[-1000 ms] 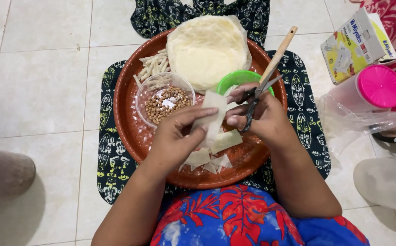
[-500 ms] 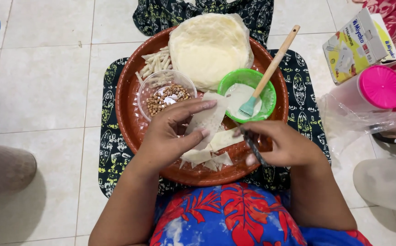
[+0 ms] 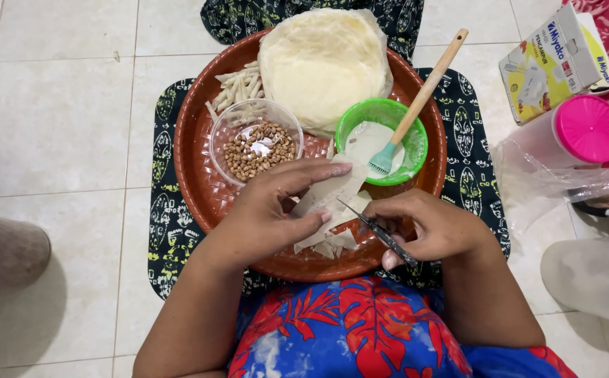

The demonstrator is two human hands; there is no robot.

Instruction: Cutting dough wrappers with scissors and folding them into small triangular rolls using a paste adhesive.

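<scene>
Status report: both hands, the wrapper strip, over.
Left hand pinches pale wrapper strip. Right hand holds scissors, blade tip at strip. Green bowl with brush beside; nothing blocking.

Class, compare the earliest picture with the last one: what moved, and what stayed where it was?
The right hand carried the scissors down from beside the green bowl toward the tray's near edge, still gripping them. The left hand kept hold of the pastry strip. Tray, peanut bowl, wrapper stack and brush stayed put.
</scene>
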